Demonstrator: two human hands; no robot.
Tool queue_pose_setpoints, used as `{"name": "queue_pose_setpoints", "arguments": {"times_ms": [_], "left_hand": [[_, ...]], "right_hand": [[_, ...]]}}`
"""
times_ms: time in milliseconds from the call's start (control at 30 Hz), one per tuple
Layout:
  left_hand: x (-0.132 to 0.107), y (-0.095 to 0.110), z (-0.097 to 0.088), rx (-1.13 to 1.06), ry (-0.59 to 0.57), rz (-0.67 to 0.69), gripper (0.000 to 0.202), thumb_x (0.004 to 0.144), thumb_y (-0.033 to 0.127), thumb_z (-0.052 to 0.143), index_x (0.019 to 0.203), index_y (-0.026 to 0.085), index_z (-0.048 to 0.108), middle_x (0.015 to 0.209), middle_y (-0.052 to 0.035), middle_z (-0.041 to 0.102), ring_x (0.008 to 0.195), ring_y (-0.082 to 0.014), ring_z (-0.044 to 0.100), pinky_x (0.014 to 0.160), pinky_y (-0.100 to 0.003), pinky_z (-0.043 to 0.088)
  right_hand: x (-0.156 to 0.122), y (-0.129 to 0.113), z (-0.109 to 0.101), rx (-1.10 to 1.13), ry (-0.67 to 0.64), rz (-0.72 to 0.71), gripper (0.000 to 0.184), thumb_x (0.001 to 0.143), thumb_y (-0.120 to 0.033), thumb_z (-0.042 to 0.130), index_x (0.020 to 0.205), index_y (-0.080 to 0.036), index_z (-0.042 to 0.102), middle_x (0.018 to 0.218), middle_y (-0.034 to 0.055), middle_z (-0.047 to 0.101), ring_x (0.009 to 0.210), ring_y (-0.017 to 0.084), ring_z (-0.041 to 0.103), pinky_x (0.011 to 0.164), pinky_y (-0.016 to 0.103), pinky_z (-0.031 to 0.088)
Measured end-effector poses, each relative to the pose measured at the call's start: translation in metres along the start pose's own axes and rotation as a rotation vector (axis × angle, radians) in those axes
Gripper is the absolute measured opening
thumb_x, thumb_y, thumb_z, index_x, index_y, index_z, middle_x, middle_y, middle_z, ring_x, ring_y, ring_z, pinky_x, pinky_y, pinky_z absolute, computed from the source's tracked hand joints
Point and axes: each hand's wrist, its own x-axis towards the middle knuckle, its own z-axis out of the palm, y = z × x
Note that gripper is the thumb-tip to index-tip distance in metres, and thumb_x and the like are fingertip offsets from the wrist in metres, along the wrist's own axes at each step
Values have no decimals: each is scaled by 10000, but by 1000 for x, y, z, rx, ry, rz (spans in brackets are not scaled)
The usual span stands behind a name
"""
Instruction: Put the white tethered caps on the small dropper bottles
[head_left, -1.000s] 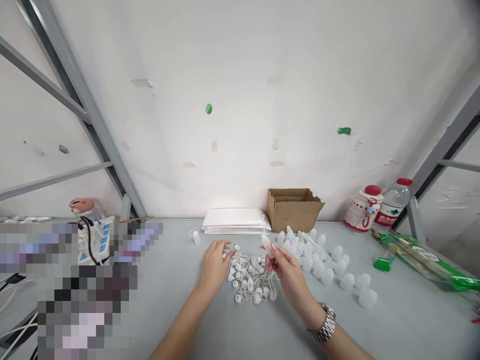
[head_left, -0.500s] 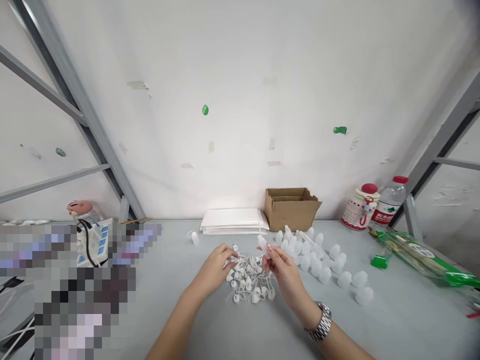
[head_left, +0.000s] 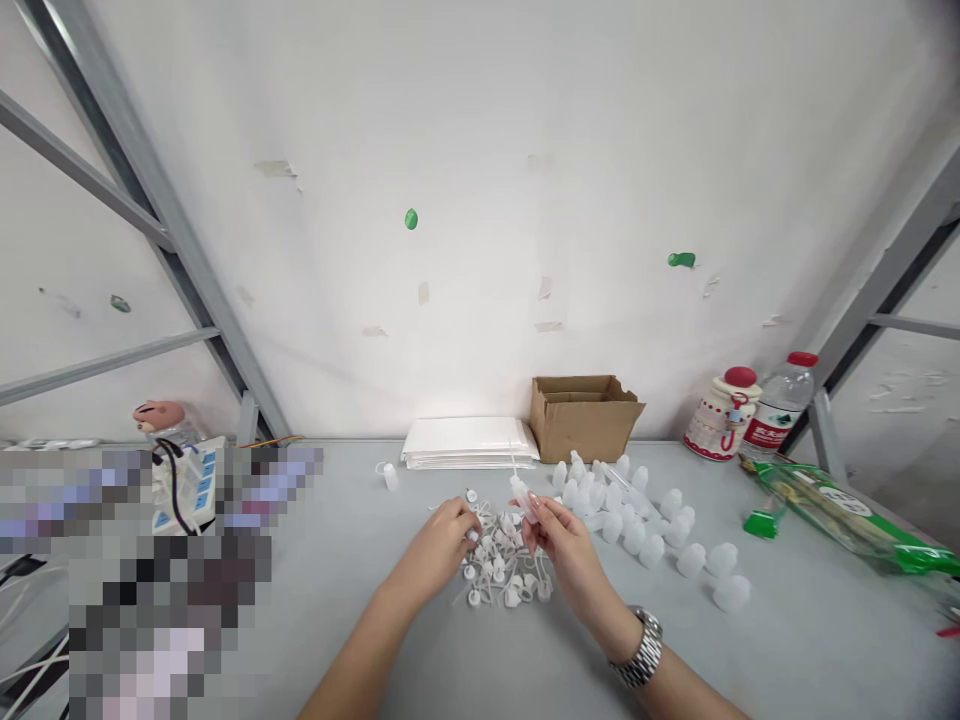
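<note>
Between the thumb and fingers of my right hand (head_left: 562, 535) is a small translucent squeeze bottle (head_left: 523, 497), tilted, with a thin pale strip standing up from its top. My left hand (head_left: 448, 538) is closed at the left side of a heap of white caps with loop straps (head_left: 511, 585). Its fingertips pinch one white cap (head_left: 472, 535). Right of the heap lie several translucent bottles (head_left: 634, 535), some standing and some on their sides. One small bottle with a strapped cap (head_left: 389, 476) stands apart at the back left.
Against the wall are a stack of white flat packs (head_left: 469, 440) and an open cardboard box (head_left: 589, 430). A decorated jar (head_left: 720, 415), a water bottle (head_left: 780, 405) and a green plastic package (head_left: 847, 515) sit at the right. A power strip (head_left: 196, 490) is at the left.
My left hand has closed its fingers on a white cap and shifted slightly lower at the heap. My right hand, still holding the bottle, has barely moved.
</note>
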Motion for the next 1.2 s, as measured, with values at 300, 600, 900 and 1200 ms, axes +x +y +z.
{"name": "queue_pose_setpoints", "arguments": {"times_ms": [300,600,900,1200], "left_hand": [[4,3,-10,-7,140,-136,177,788,214,461,748,214,633,853,-39,602,851,-192,543,771,-311,404],[1,6,-19,-49,50,-255,168,739,264,502,820,216,641,885,-30,573,790,-180,560,722,-291,417],[0,3,-12,22,-63,-183,273,736,179,456,930,196,648,924,-71,581,926,-213,535,818,-308,402],[1,1,-11,8,123,-111,219,743,194,519,940,206,614,867,-57,619,878,-225,526,793,-351,394]], "right_hand": [[0,2,1,-15,5,21,347,719,-511,578,623,-180,538,559,-17,512,497,113,431,504,249,340],[0,1,2,-16,-2,29,344,731,-508,573,633,-180,539,549,-24,506,500,108,421,517,245,335],[-1,3,2,-29,-20,36,338,739,-500,569,646,-176,540,561,-23,509,501,107,424,514,242,334],[-1,4,2,-49,-20,39,361,729,-534,561,660,-180,554,568,-16,517,502,118,440,510,249,355]]}}
